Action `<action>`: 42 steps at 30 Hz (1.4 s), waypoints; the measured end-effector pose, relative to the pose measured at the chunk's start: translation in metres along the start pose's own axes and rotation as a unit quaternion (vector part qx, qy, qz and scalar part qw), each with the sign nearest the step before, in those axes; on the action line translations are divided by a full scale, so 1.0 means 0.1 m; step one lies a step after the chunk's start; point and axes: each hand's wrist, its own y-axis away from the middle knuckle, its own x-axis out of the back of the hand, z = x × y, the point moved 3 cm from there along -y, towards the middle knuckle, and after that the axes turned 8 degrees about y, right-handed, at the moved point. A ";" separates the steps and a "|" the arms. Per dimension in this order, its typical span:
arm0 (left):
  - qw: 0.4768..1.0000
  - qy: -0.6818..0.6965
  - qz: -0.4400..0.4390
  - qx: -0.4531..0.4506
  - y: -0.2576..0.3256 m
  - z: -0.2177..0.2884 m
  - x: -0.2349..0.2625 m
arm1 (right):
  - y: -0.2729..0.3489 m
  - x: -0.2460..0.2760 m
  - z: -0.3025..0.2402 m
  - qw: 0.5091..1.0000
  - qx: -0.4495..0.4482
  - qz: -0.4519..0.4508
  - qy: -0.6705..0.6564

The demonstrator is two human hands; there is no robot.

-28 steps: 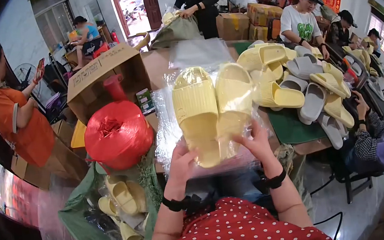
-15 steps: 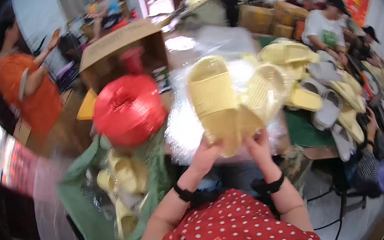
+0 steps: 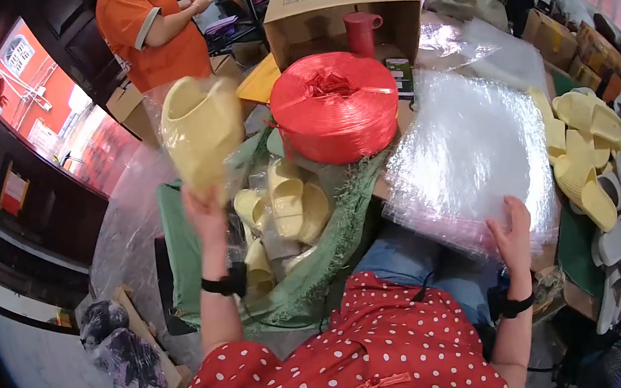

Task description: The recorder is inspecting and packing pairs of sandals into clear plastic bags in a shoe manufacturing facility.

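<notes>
My left hand (image 3: 205, 211) is raised to the left and grips a clear bag holding a pair of yellow slippers (image 3: 200, 132), above a green sack (image 3: 312, 271) that holds more bagged yellow slippers (image 3: 286, 201). Over on the table, the fingers of my right hand (image 3: 513, 230) rest spread on the near edge of a stack of clear plastic bags (image 3: 468, 147).
A big red spool of plastic twine (image 3: 334, 104) stands behind the sack, before an open cardboard box (image 3: 341, 4) with a red cup (image 3: 363, 31). Loose yellow and grey slippers (image 3: 600, 182) cover the table's right. A person in orange (image 3: 154, 27) stands at the back left.
Both hands held the bagged slippers over the table before. Now my left hand alone has swung the bag left over the green sack, and my right hand has dropped onto the bag stack.
</notes>
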 end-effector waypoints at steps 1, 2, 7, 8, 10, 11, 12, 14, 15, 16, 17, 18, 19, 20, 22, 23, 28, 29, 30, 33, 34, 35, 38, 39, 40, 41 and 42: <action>0.969 -0.243 -0.039 0.033 -0.13 -0.19 0.27 | 0.01 -0.01 0.00 1.000 0.016 0.011 0.005; 0.941 -0.318 -0.070 0.093 -0.18 -0.26 0.36 | 0.02 -0.03 -0.01 1.000 0.014 0.011 0.007; 0.829 -0.509 -0.232 -0.016 0.02 -0.92 0.35 | 0.02 -0.10 -0.02 0.999 0.017 0.019 0.025; 0.831 -0.493 -0.254 -0.045 0.08 -1.08 0.22 | 0.01 -0.10 -0.03 0.999 0.017 0.022 0.029; 0.820 -0.499 -0.266 -0.090 0.22 -1.42 -0.01 | 0.01 -0.11 -0.09 1.000 -0.002 0.014 -0.003; 0.810 -0.513 -0.261 -0.110 0.22 -1.49 -0.22 | 0.02 -0.10 -0.09 1.000 -0.004 0.017 0.003; 0.814 -0.509 -0.270 -0.074 0.23 -1.58 -0.41 | 0.03 -0.09 -0.10 1.000 -0.007 0.019 0.002; 0.821 -0.509 -0.245 -0.084 0.21 -1.76 -0.74 | 0.05 -0.07 -0.10 1.000 -0.005 0.024 0.012; 0.823 -0.518 -0.215 -0.088 0.17 -1.86 -0.86 | 0.06 -0.06 -0.13 0.999 -0.007 0.030 0.013; 0.808 -0.540 -0.231 -0.042 0.09 -2.04 -0.90 | 0.06 -0.08 -0.16 1.000 -0.001 0.027 0.008; 0.814 -0.529 -0.234 -0.050 0.05 -2.12 -1.07 | 0.07 -0.06 -0.15 1.000 -0.003 0.028 0.012; 0.829 -0.504 -0.234 -0.059 0.05 -2.18 -1.20 | 0.08 -0.05 -0.13 0.999 -0.012 0.038 0.019; 0.844 -0.478 -0.234 -0.069 0.04 -2.26 -1.32 | 0.09 -0.05 -0.11 0.999 -0.010 0.039 0.018; 0.847 -0.466 -0.247 -0.060 0.04 -2.41 -1.28 | 0.09 -0.08 -0.12 0.999 -0.005 0.036 0.009; 0.837 -0.453 -0.307 0.022 0.16 -2.72 -1.26 | 0.08 -0.06 -0.17 0.999 -0.015 0.040 0.014; 0.832 -0.457 -0.310 0.061 0.20 -2.87 -1.13 | 0.07 -0.07 -0.19 0.999 -0.012 0.030 0.004; 0.753 -0.474 -0.419 0.181 0.25 -2.91 -0.84 | 0.05 -0.11 -0.21 0.999 -0.013 0.026 0.013; 0.763 -0.472 -0.413 0.159 0.23 -2.75 -0.89 | 0.04 -0.12 -0.19 0.999 -0.013 0.030 0.021; 0.763 -0.463 -0.423 0.156 0.23 -2.48 -1.07 | 0.08 -0.10 -0.15 0.999 -0.022 0.032 0.032; 0.805 -0.451 -0.353 0.153 0.08 -1.84 -1.09 | 0.10 -0.08 -0.12 0.998 -0.014 0.048 0.044; 0.863 -0.406 -0.288 0.082 0.00 -1.81 -0.92 | 0.07 -0.11 -0.17 0.999 -0.008 0.047 0.020; 0.910 -0.342 -0.234 0.006 -0.05 -1.51 -1.05 | 0.07 -0.09 -0.17 0.999 -0.016 0.050 0.011; 0.949 -0.158 -0.215 -0.166 0.00 -0.19 -1.40 | 0.07 -0.10 -0.16 0.997 -0.001 0.070 0.041; 0.947 -0.107 -0.231 -0.198 0.04 0.26 -1.50 | 0.04 -0.10 -0.19 0.996 0.019 0.076 0.044; 0.938 -0.067 -0.259 -0.223 0.13 0.63 -1.63 | 0.04 -0.11 -0.19 0.997 0.011 0.072 0.033; 0.925 -0.026 -0.285 -0.248 0.26 0.95 -1.79 | 0.03 -0.11 -0.20 0.997 0.004 0.069 0.023; 0.907 0.019 -0.334 -0.254 0.39 1.24 -1.95 | 0.02 -0.09 -0.20 0.997 0.009 0.071 0.036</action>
